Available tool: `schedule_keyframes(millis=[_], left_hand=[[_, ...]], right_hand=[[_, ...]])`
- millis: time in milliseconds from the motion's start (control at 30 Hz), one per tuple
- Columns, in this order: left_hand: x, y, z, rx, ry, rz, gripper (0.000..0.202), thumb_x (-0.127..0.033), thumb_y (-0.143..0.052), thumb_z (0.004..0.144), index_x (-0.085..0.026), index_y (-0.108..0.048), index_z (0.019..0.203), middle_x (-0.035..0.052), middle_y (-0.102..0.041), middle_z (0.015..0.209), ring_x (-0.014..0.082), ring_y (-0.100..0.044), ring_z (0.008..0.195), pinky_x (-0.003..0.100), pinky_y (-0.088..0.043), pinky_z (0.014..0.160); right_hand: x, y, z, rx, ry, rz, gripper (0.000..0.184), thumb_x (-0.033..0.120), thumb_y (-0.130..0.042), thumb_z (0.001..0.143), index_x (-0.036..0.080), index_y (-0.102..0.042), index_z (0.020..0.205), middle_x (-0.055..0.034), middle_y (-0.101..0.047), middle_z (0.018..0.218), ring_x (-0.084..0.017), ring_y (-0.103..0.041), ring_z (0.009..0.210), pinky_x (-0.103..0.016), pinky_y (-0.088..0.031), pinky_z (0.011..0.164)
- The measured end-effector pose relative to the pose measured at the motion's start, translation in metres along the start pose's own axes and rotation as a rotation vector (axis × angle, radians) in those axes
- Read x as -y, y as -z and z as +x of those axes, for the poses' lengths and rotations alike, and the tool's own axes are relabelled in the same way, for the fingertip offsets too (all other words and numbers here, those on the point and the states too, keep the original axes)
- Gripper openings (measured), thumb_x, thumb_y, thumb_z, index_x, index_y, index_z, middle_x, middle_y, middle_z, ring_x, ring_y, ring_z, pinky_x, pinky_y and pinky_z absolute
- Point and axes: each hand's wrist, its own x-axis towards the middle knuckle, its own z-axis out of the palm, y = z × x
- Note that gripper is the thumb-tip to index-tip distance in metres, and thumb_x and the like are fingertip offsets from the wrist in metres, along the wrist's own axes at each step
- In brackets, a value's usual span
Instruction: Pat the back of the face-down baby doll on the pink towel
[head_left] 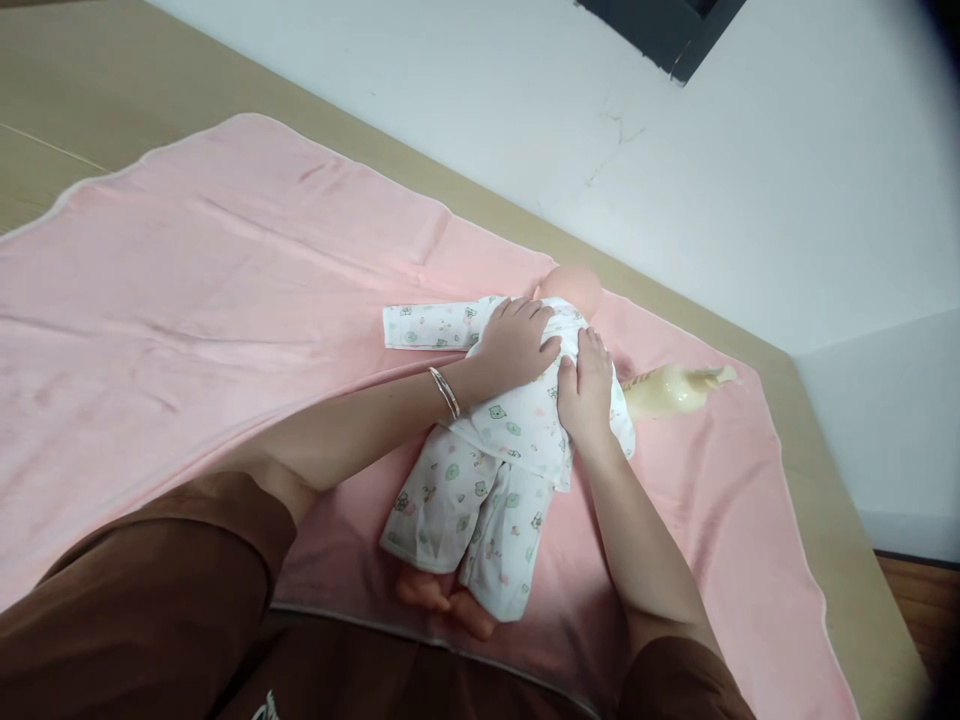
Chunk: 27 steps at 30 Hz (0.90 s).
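Observation:
A baby doll (517, 430) lies stretched out on the pink blanket (247, 270), dressed in a white printed top and matching trousers. Its rounded head (574, 287) points away from me, and its bare feet (450, 600) are nearest my body. My left hand (521, 342) rests on the upper left of the doll's top, palm down and fingers stretched out. Flat against the right side of the torso is my right hand (589, 385), also open. Most of the doll's head is hidden, and I cannot tell whether it lies face up or down.
A pale yellow pump bottle (671, 390) lies on its side right of the doll, close to its sleeve. Under the blanket is a wooden table (82, 60), with a white wall (480, 110) along its far edge. A dark panel (667, 30) shows on the wall.

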Motion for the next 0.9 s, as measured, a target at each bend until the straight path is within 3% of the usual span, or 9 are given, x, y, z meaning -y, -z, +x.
schedule_keyframes(millis=[400,733,900], left_hand=[[-0.012,0.012,-0.003,0.022,0.061,0.082,0.024,-0.030,-0.051,0.093,-0.012,-0.066,0.098,0.0142,-0.071,0.102,0.0298,-0.063,0.104,0.043,-0.046,0.093],[0.002,-0.001,0.002,0.017,0.000,-0.044,0.027,-0.025,-0.054,0.089,-0.013,-0.063,0.111,0.0130,-0.069,0.115,0.0282,-0.062,0.111,0.044,-0.043,0.102],[-0.001,0.002,-0.002,-0.029,0.019,-0.013,0.024,-0.029,-0.053,0.091,-0.014,-0.066,0.105,0.0125,-0.072,0.111,0.0279,-0.064,0.109,0.042,-0.045,0.100]], right_hand=[[0.002,0.002,-0.003,-0.085,0.059,-0.108,0.054,0.035,-0.033,0.100,0.007,-0.052,0.142,-0.0203,-0.056,0.146,-0.032,-0.046,0.143,-0.054,-0.035,0.119],[0.003,0.006,0.002,0.079,-0.014,-0.062,0.060,0.036,-0.028,0.101,0.008,-0.033,0.154,-0.0189,-0.032,0.163,-0.031,-0.022,0.155,-0.059,-0.023,0.124],[0.010,0.007,-0.002,0.007,0.017,-0.128,0.057,0.034,-0.028,0.102,0.002,-0.046,0.146,-0.0221,-0.049,0.152,-0.031,-0.038,0.148,-0.052,-0.029,0.123]])
